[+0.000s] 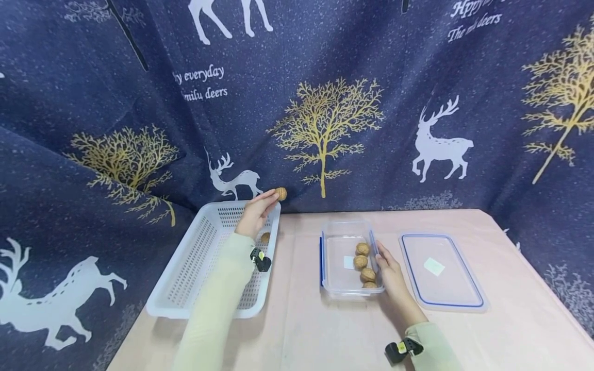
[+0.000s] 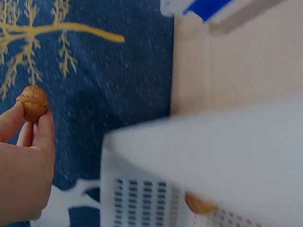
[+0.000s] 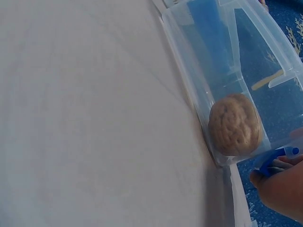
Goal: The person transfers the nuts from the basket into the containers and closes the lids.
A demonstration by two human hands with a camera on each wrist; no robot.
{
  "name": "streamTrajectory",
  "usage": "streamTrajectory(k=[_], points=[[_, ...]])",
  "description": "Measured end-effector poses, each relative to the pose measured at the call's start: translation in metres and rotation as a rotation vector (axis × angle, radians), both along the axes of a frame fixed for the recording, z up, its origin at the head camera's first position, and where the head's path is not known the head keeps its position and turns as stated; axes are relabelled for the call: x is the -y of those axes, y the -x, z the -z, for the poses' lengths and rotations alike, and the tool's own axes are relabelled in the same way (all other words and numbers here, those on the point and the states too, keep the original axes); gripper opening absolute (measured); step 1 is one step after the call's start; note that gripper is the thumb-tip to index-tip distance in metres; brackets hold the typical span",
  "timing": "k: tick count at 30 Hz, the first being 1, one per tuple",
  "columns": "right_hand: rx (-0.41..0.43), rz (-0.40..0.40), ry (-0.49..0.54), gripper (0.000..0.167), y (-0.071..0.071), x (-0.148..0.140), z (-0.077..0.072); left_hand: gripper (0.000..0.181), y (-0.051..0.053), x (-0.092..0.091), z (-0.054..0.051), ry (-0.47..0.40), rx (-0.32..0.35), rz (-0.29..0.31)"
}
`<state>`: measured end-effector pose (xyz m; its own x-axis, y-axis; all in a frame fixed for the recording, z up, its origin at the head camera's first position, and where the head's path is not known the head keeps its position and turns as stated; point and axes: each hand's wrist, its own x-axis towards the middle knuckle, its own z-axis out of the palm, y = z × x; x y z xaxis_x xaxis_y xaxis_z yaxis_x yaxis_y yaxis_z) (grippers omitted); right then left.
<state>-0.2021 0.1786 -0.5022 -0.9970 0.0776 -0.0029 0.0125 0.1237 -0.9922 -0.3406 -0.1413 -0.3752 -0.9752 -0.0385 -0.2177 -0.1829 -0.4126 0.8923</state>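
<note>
The left hand (image 1: pixel 254 212) pinches a walnut (image 1: pixel 281 194) between its fingertips, above the far right corner of a white perforated basket (image 1: pixel 158 304). In the left wrist view the walnut (image 2: pixel 33 103) shows between thumb and fingers. Another walnut (image 1: pixel 265 237) lies inside the basket by its right side. The right hand (image 1: pixel 394 281) holds the right wall of a clear plastic container (image 1: pixel 336 257), where several walnuts (image 1: pixel 362 249) lie along the right side. In the right wrist view that hand (image 3: pixel 281 189) grips the blue-edged rim, near a walnut (image 3: pixel 235 124) seen through the plastic.
A clear lid with a blue seal (image 1: pixel 443 293) lies flat to the right of the container. Pink cloth (image 1: pixel 301 330) covers the table, and a dark blue curtain (image 1: pixel 371 196) with deer and trees hangs behind its far edge.
</note>
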Motion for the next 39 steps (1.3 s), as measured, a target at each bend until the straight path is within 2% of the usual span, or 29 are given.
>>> streamTrajectory(k=[8, 18, 23, 30, 35, 39], points=[[-0.001, 0.001, -0.006, 0.049, 0.000, -0.001, 0.001, 0.043, 0.001, -0.029, -0.009, 0.051, -0.039, 0.065], [0.010, 0.000, -0.001, 0.050, 0.000, 0.000, 0.000, 0.041, -0.003, -0.069, -0.003, 0.035, -0.041, 0.096], [0.014, -0.001, -0.001, 0.050, 0.001, 0.000, 0.000, 0.038, -0.008, -0.087, 0.003, 0.077, -0.026, 0.128], [0.004, 0.014, -0.018, 0.049, 0.001, 0.000, 0.001, 0.036, -0.014, -0.106, 0.019, 0.077, -0.039, 0.175], [-0.005, 0.019, -0.012, 0.049, 0.002, 0.001, 0.002, 0.036, -0.020, -0.117, 0.026, 0.103, -0.009, 0.203], [0.010, 0.011, -0.008, 0.049, 0.001, 0.000, 0.001, 0.035, -0.025, -0.126, 0.031, 0.092, 0.008, 0.214]])
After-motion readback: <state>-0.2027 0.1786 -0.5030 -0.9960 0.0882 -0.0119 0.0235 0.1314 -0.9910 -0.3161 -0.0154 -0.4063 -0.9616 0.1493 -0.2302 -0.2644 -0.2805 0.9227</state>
